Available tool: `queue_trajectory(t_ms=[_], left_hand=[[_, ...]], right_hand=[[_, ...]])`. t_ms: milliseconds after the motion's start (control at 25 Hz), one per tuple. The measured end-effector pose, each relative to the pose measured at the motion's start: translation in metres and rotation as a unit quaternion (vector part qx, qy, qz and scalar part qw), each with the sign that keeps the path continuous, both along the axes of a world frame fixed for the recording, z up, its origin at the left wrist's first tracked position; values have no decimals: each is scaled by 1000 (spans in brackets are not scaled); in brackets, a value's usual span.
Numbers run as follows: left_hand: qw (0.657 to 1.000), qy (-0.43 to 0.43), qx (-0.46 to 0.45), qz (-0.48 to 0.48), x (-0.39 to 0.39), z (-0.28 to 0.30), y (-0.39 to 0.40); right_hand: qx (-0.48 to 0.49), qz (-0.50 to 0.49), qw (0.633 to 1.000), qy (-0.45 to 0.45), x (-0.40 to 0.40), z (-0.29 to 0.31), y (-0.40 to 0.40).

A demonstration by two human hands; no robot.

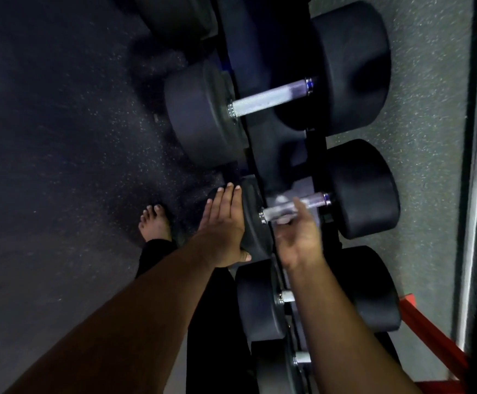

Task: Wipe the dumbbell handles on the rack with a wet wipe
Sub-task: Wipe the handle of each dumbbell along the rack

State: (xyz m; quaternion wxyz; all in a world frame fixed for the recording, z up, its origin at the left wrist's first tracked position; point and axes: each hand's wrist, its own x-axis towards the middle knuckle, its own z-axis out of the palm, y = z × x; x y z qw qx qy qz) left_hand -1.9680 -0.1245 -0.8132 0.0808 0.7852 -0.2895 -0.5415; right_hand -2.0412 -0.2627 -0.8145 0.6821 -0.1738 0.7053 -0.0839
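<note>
Dumbbell handle under right hand; left hand flat on weight.

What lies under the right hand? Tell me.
The right hand curls round the middle dumbbell's handle, with a blurred pale wet wipe against it. The handle's covered stretch is hidden.

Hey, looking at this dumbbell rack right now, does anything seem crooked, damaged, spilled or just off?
Nothing stands out. The dumbbells sit in a row on the rack. The left hand rests flat on one weight head while the right hand, blurred, wraps the handle. No spill or damage shows.
</note>
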Motion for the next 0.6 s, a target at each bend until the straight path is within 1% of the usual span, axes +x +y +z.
queue_trajectory(t_ms=[40,80,120,160,200,240,280,320,360,400,440,480,520,600], left_hand=[[1000,-2,-1,2,-1,-1,0],[1000,-2,-2,4,-1,-2,0],[1000,-2,-4,4,-1,-3,0],[1000,-4,-7,4,-1,-3,0],[1000,-5,-8,2,-1,-3,0],[1000,-4,-6,-2,-1,-2,0],[1000,0,-5,-5,0,-2,0],[1000,1,-5,-6,1,-2,0],[1000,0,-5,-6,1,-3,0],[1000,1,-5,-6,1,-4,0],[1000,1,-7,-6,1,-4,0],[1000,1,-9,-6,0,-4,0],[1000,0,-9,-6,0,-4,0],[1000,0,-7,-6,1,-3,0]], right_hand=[[-53,-54,997,-4,5,-2,-13],[-107,-90,990,12,10,-3,-19],[-153,-78,984,49,13,-5,-16],[-167,-33,981,90,16,-3,-4],[-170,-10,980,104,13,3,11],[-158,-3,984,87,6,3,19],[-143,27,986,77,-3,4,22],[-125,60,988,61,-6,10,16],[-144,59,985,69,-9,9,7],[-162,6,984,79,-13,8,-2],[-164,-69,980,83,-14,3,-7],[-161,-103,978,88,-15,1,-8],[-155,-113,976,102,-14,0,-4],[-152,-89,979,104,-22,-5,3]])
